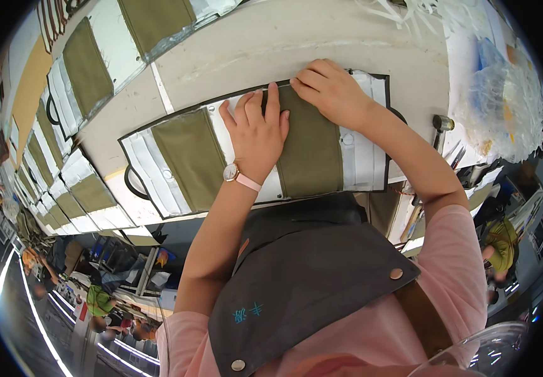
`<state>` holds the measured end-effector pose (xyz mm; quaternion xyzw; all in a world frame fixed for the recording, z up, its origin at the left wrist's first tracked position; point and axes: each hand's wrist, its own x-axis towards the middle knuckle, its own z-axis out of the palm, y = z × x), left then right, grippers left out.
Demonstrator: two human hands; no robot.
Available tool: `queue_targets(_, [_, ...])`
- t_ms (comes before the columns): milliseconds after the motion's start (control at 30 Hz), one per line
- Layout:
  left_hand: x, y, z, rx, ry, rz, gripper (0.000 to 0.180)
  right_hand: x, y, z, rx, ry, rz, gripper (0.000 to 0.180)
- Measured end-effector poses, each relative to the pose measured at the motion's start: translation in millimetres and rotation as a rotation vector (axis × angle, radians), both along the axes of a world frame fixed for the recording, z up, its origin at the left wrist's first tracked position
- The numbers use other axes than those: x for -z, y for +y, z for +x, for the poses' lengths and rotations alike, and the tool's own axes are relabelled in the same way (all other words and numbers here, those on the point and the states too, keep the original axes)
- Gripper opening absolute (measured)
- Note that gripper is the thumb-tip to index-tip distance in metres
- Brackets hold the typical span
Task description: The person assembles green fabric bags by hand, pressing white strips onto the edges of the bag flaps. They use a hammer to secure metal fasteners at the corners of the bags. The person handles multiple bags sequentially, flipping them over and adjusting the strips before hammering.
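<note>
A flat bag piece [312, 154] lies on the worktable in front of me, with olive fabric sections, whitish plastic-covered strips, black edging and a black loop handle at each end. Resting on its middle is my left hand [257, 131], palm down, fingers spread toward the far edge. My right hand [334, 93] is bent over that far edge, just right of the left fingertips. Its thumb and fingers are pressed together on the edging; the exact pinch is partly hidden. Metal snaps show on the whitish strips.
More olive-and-white pieces [83, 69] lie at the far left, with others in a row [89, 191] down the left side. On the right are a small hammer [442, 124], a few hand tools and a heap of clear plastic scraps [504, 107]. Other people work in the background.
</note>
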<state>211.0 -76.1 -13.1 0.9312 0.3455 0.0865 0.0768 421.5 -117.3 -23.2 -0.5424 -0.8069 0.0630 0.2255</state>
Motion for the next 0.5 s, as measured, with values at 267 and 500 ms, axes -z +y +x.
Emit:
queue_targets(267, [-5.9,-12.0,15.5,-0.028,0.063,0.016,0.053,-7.2,2.1,-10.6,0.083,0.068,-0.094,0.033])
queue_targets(500, [-2.4,-10.1,16.4,0.059,-0.009,-0.063,0.053,-9.6,-0.6,19.1,0.271,0.308,-0.274,0.017])
